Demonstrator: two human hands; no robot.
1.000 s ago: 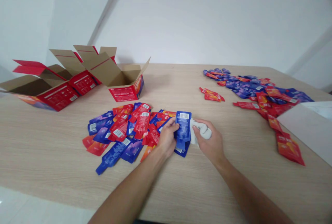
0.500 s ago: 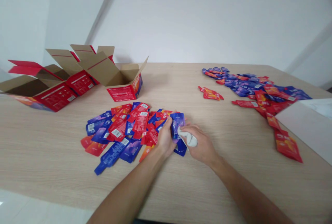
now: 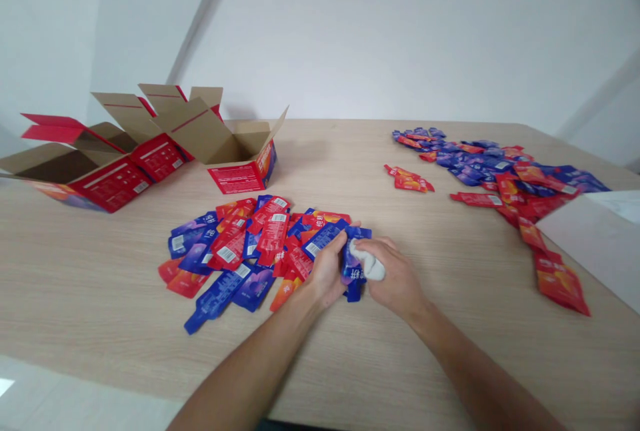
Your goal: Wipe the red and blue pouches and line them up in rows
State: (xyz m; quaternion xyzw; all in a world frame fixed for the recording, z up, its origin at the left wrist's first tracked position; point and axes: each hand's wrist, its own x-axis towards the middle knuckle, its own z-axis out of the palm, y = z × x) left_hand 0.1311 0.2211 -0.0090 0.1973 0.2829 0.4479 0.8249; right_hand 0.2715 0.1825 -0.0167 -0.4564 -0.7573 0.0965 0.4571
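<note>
My left hand is closed on a blue-purple pouch, thumb along its left edge. My right hand grips a crumpled white cloth, which presses against the front of that pouch and covers part of it. Left of my hands spreads a pile of flat red and blue pouches, some with barcodes up. A blue pouch with a barcode lies at the pile's right end, right beside my left thumb.
Open red cartons with raised flaps stand at the back left. On the right lies a long heap of red and blue pouches, with two red pouches apart from it. A white box-like object borders the heap at the right edge.
Both hands, with the pouch and cloth, have shifted slightly right. The pouch's front is now more covered by the cloth, and a blue barcoded pouch shows beside my left thumb.
</note>
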